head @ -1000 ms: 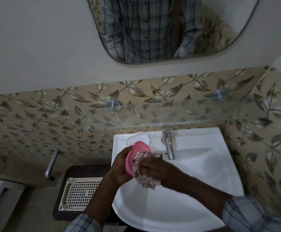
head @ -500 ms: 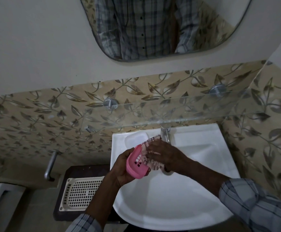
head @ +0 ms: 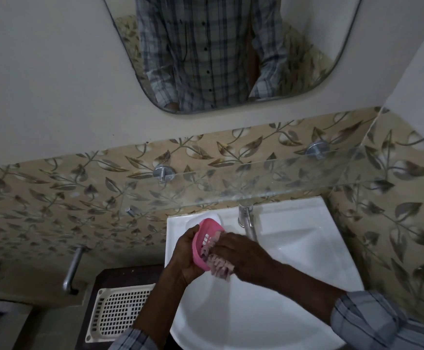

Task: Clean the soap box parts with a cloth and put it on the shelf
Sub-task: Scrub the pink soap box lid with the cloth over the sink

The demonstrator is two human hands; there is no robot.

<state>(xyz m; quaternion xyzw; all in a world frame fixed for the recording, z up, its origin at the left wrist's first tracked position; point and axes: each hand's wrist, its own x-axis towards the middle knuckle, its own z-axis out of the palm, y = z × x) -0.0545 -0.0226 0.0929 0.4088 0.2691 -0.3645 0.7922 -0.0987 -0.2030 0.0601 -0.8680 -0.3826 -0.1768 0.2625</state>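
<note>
I see both hands meet over the back left of the sink [head: 306,218]. The left hand [head: 184,252] grips the pink soap tray [head: 202,237], with its fingers curled behind the tray's back and its palm under the lower edge. The tray is tipped up on its edge, and its slotted hollow side faces right. It is held in the air above the basin, just left of the tap [head: 247,224] and below the front edge of the glass shelf [head: 256,179], so it is not on the shelf.

The right hand [head: 242,256] is clamped on the cloth [head: 219,267], a bunched pink and grey checked rag. Its fingers push the cloth into the tray's hollow, against the slots. A loose end of the cloth hangs out below the knuckles, over the white bowl. The two hands are nearly touching, with only the tray and cloth between them. Plaid sleeves show at both wrists.

The shelf is clear glass, held to the leaf-patterned tiles by two round metal mounts, and it runs across the wall above the sink. Higher up, a rounded mirror [head: 312,59] reflects a plaid shirt. To the left of the sink, a white slotted basket [head: 116,315] lies on a dark stand [head: 130,272]. A metal bar [head: 73,267] is fixed to the wall just beyond that.
</note>
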